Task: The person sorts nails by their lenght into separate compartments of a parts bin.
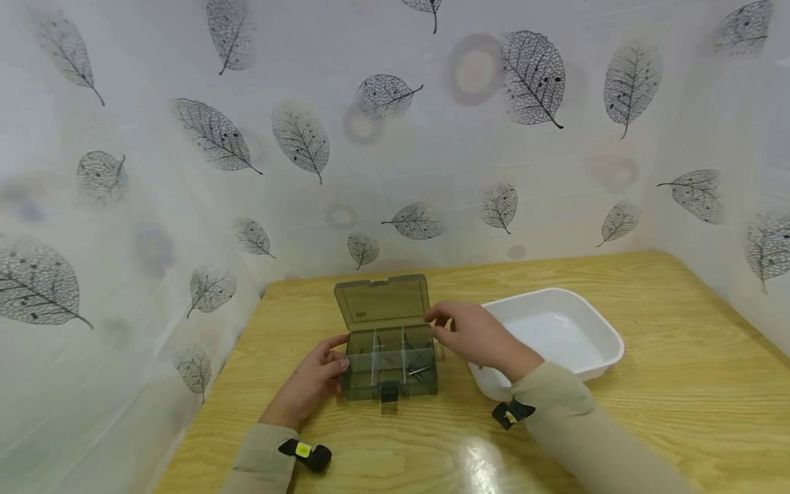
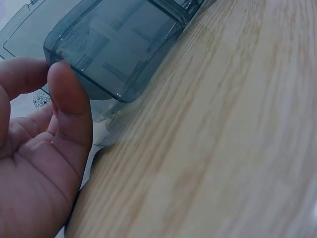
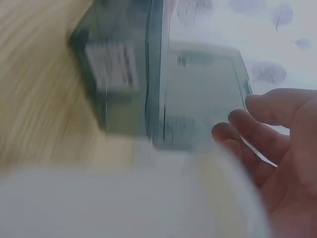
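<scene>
While lid stands open, divided box sits on surface between both hands, long axis running left-right. Left hand pinches its left side; right hand nearer lid's right edge, fingers apart, can't tell if touching tbh. Head view catches metal bits inside; right-wrist view misses those, gets pale label.

Box smoky green (lid likewise); tray plain white; tabletop yellow, wood-grained; backdrop white, black leaf prints.
</scene>
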The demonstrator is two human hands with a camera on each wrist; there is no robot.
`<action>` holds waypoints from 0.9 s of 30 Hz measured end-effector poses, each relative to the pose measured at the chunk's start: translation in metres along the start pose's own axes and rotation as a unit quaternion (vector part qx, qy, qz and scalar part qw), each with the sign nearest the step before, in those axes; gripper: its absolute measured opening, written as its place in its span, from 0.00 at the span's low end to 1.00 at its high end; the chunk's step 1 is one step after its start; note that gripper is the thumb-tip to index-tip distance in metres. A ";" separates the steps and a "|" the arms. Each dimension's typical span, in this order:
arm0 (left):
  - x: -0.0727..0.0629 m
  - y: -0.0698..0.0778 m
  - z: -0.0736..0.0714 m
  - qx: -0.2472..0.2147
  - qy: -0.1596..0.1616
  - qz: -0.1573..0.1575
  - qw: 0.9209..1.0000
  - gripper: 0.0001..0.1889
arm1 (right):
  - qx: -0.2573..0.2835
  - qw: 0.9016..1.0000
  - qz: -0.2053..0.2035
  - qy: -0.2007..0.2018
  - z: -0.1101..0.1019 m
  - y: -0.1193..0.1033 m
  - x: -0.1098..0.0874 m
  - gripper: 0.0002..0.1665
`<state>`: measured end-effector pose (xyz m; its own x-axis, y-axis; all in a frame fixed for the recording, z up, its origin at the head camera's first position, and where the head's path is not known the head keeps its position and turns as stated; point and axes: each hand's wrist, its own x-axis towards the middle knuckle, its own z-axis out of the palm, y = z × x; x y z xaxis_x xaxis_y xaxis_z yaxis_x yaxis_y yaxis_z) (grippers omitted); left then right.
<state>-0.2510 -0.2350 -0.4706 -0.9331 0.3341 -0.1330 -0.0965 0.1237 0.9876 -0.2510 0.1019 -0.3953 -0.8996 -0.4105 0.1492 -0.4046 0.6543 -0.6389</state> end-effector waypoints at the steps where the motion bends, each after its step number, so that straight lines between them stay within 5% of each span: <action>1: 0.000 0.000 0.000 0.000 0.000 0.000 1.000 0.30 | -0.003 1.000 0.001 0.001 -0.004 0.005 -0.002 0.14; 7: -0.001 0.003 0.001 0.006 0.009 -0.008 1.000 0.30 | -0.039 0.999 0.012 -0.009 -0.023 0.034 -0.012 0.15; 15: -0.001 0.002 0.001 0.007 0.010 -0.008 1.000 0.30 | -0.158 0.987 0.009 -0.042 -0.031 0.076 -0.032 0.26; 21: -0.002 0.002 0.001 0.007 0.008 -0.009 1.000 0.30 | -0.185 0.975 0.081 -0.088 -0.025 0.083 -0.047 0.36; 27: -0.001 0.002 0.001 0.006 0.006 -0.008 1.000 0.30 | -0.188 0.967 0.153 -0.080 -0.021 0.070 -0.050 0.39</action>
<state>-0.2496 -0.2345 -0.4680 -0.9357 0.3204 -0.1479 -0.1072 0.1411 0.9842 -0.2381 0.1816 -0.4318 -0.9619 -0.2346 -0.1403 -0.1822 0.9329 -0.3108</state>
